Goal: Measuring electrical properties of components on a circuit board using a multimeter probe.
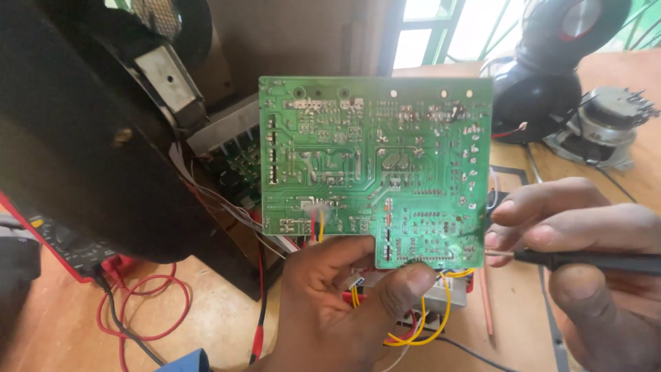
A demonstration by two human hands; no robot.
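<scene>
OK, left hand [337, 303] holds the green circuit board [375, 169] upright, solder side toward the camera, thumb pressed on its lower edge near the notch. That grip is closed on the board. The board sits mid-frame, above the wooden tabletop [206, 317], just right of the black speaker cabinet [89, 138].

Right hand [585, 255] pinches a black probe [585, 260] between thumb and fingers, grip closed on it. The probe's metal tip touches the board's lower right corner.

Yellow wires [434, 324] loop below the board, behind the left thumb; red and yellow leads also show at the board's lower left edge. A second board with a metal heatsink [224, 134] sits inside the cabinet behind.

Lower left: a multimeter [65, 244] with red and black leads [148, 310] coiled on the tabletop. Upper right: a black speaker driver [551, 69] and a grey motor-like part [606, 127], well apart from the hands.
</scene>
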